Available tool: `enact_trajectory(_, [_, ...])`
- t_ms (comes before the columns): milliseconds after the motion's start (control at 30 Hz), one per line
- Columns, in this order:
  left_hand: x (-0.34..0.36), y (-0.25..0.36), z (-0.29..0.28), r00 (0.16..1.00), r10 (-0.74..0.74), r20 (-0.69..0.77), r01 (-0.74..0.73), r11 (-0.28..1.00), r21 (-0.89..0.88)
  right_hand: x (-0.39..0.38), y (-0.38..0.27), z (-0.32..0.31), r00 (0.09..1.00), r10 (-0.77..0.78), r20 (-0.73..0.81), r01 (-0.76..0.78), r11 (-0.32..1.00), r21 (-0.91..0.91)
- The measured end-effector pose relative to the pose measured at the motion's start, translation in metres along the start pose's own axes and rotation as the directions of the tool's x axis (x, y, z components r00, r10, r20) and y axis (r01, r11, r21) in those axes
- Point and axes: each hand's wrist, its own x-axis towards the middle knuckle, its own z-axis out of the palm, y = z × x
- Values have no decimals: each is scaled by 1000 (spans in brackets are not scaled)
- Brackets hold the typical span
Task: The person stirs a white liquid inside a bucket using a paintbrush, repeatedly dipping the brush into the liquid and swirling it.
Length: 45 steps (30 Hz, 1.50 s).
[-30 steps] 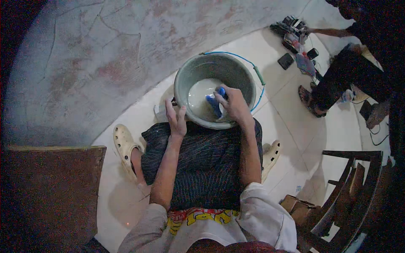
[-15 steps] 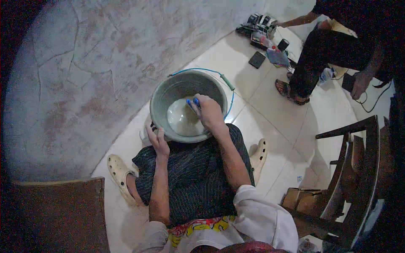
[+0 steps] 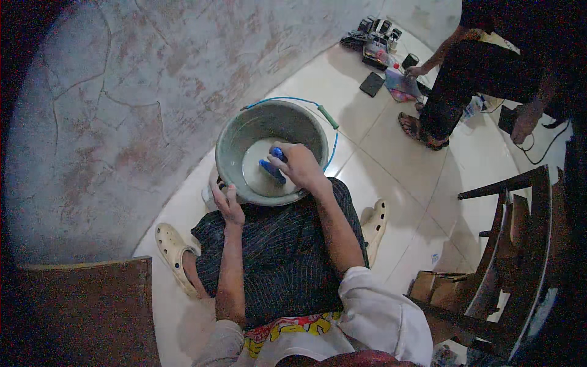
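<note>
A grey-green plastic bucket (image 3: 232, 131) stands between my knees, tipped a little toward me, with pale, whitish liquid or paste (image 3: 255, 160) at its bottom. My left hand (image 3: 227, 205) grips the bucket's near left rim, fingers outside and thumb over the edge. Inside the bucket, my right hand (image 3: 301, 166) is closed round a blue tool (image 3: 271, 172) just above the pale contents. Parts of the tool stick out past the fingers; its exact kind is hidden by the hand. The bucket's blue wire handle (image 3: 293, 98), with a green grip (image 3: 327, 116), hangs over the far right side.
A rough grey wall (image 3: 122, 92) runs along the left. A brown panel (image 3: 92, 312) is at lower left, a dark wooden chair (image 3: 532, 244) at right. Another person (image 3: 477, 92) is at upper right, beside a black flat object (image 3: 372, 84) and a cluster of small items (image 3: 373, 46).
My right hand has turned over the bucket, and more of the blue tool shows lower down. My left hand stays on the rim. The other person's hand has moved toward the plastic bag.
</note>
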Motion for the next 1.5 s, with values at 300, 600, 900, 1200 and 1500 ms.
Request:
enact_trajectory(300, [1, 3, 4, 999, -7, -44, 11, 997, 73, 1, -15, -6, 989, 51, -140, -76, 981, -180])
enact_trajectory(600, [-14, -11, -3, 972, -233, -30, 227, 964, -137, 1, -9, 1, 988, 58, -145, -80, 986, -148])
enact_trajectory(900, [-7, -8, 3, 971, 18, -238, 36, 975, 219, 5, 7, 6, 1000, -18, 19, 19, 996, -90])
enact_trajectory(1200, [-11, -4, 1, 957, -40, -287, 95, 979, 181, -3, -1, 0, 996, -47, -74, 47, 999, -10])
enact_trajectory(1500, [-4, -23, 4, 966, 125, -226, -75, 974, 215, 0, 16, 12, 952, -10, -306, -37, 988, -149])
